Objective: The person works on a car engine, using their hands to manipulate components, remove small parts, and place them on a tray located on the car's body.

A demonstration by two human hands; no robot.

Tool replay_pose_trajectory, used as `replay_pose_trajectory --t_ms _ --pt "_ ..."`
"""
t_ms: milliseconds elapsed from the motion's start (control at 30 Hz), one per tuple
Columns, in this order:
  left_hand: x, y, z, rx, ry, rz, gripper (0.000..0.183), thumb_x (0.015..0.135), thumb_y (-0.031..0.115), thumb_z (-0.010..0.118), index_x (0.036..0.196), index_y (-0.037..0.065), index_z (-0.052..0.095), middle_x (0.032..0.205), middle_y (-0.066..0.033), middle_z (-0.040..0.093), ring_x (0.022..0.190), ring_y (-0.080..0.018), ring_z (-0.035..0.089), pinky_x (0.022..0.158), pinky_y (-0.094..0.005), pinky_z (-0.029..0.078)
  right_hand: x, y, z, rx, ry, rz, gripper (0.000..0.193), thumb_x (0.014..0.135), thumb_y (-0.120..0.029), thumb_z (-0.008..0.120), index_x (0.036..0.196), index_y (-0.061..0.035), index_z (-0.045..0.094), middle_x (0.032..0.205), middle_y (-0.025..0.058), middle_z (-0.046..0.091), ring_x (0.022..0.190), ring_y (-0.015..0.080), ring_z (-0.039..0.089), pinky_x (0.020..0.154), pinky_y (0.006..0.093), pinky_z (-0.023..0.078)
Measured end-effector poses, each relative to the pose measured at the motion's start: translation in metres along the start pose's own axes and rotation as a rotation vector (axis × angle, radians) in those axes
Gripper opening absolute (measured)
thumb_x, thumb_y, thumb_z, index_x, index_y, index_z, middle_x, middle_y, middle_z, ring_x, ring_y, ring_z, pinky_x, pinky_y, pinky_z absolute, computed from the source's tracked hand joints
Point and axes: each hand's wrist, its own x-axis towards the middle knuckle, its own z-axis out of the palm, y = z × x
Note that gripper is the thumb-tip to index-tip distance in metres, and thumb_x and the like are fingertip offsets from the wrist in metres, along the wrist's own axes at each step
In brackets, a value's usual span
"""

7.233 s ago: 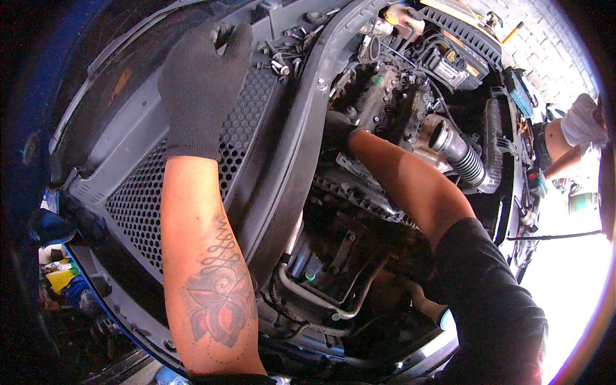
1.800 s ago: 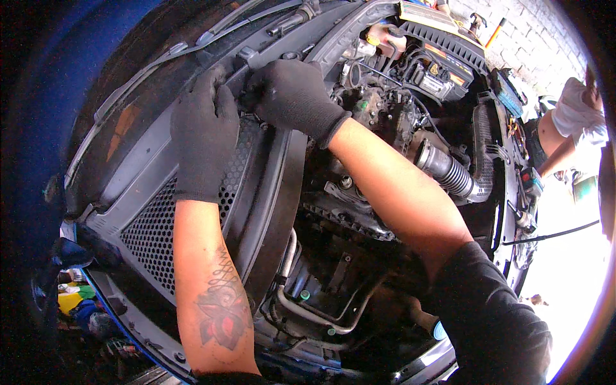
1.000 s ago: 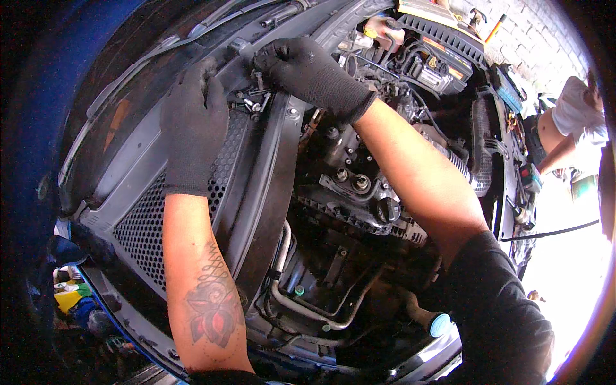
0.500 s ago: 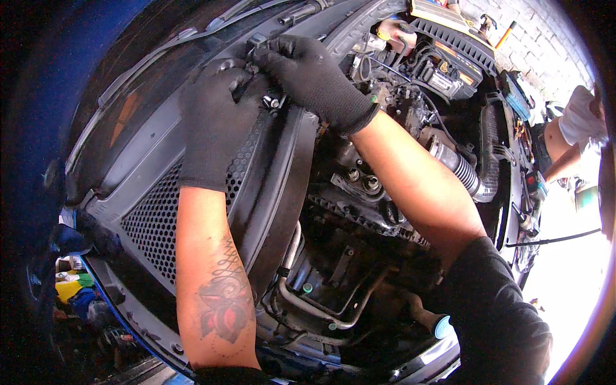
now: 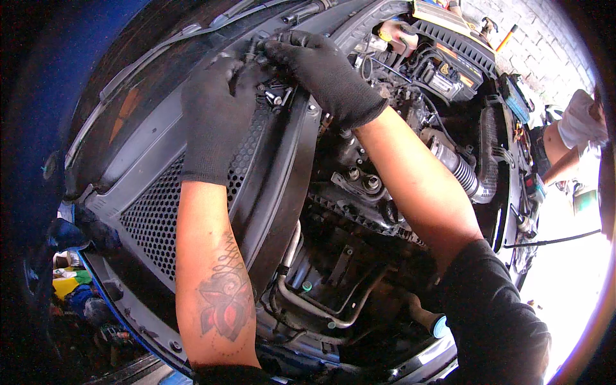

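Observation:
Both my hands wear black knit gloves and meet over the black plastic cowl panel at the base of the windshield. My left hand is closed, thumb and fingers bent around a small dark piece whose kind I cannot make out. Close against it from the right, my right hand is closed too, its fingertips pinched near that piece; what they hold is hidden. Just below the fingers, several loose metal bolts lie on the panel.
The open engine bay holds an engine, a ribbed intake hose, a battery and a bent metal pipe. A wiper arm runs along the glass. At the far right stands another person, near tools on the car's edge.
My right hand has shifted slightly right, its fingertips drawing back a little from my left hand. More of the bolts beneath shows now. My left hand stays nearly in place.

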Motion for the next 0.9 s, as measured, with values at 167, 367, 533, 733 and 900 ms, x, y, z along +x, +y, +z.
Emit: replay_pose_trajectory --t_ms 167,367,533,733,900 --pt "0.001 -0.002 -0.005 0.019 0.059 -0.072 0.024 0.087 0.023 0.067 0.093 -0.001 0.067 0.092 -0.0210 0.065 0.087 -0.0378 0.064 0.075 -0.0447 0.051 -0.004 -0.010 -0.014 0.148 -0.070 0.009 0.028 0.100 -0.026 0.057 0.110 -0.0032 0.069 0.095 0.0039 0.070 0.088 0.0079 0.062 0.083 0.0247 0.050" --pt "0.002 -0.001 -0.005 -0.049 0.073 -0.115 0.025 0.086 0.023 0.069 0.083 -0.002 0.066 0.084 -0.0194 0.065 0.079 -0.0354 0.065 0.072 -0.0443 0.051 0.012 -0.001 -0.035 -0.383 0.016 -0.290 0.025 0.091 -0.024 0.065 0.102 -0.0025 0.071 0.086 0.0150 0.070 0.075 0.0171 0.066 0.069 0.0330 0.052" --pt "0.002 -0.001 -0.006 -0.089 0.172 -0.093 0.022 0.080 0.019 0.069 0.078 -0.002 0.066 0.087 -0.0187 0.067 0.080 -0.0348 0.066 0.075 -0.0427 0.052 0.013 0.008 -0.028 -0.840 -0.328 -0.505 0.023 0.087 -0.016 0.066 0.109 -0.0083 0.069 0.100 0.0155 0.069 0.092 0.0305 0.067 0.084 0.0406 0.053" --pt "0.001 -0.001 -0.006 -0.035 0.163 -0.087 0.023 0.074 0.017 0.070 0.087 -0.002 0.070 0.102 -0.0196 0.070 0.092 -0.0337 0.068 0.084 -0.0398 0.053 0.019 0.004 -0.011 -1.228 -0.499 -0.449 0.027 0.082 -0.015 0.064 0.109 -0.0150 0.069 0.101 0.0170 0.067 0.095 0.0376 0.065 0.083 0.0471 0.052" --pt "0.002 0.000 -0.009 -0.056 0.119 -0.103 0.032 0.073 0.017 0.069 0.098 -0.002 0.071 0.105 -0.0203 0.069 0.094 -0.0338 0.069 0.084 -0.0400 0.054 0.023 0.005 -0.007 -1.135 -0.455 -0.468 0.027 0.082 -0.016 0.066 0.109 -0.0106 0.069 0.102 0.0189 0.066 0.095 0.0392 0.064 0.083 0.0469 0.053"
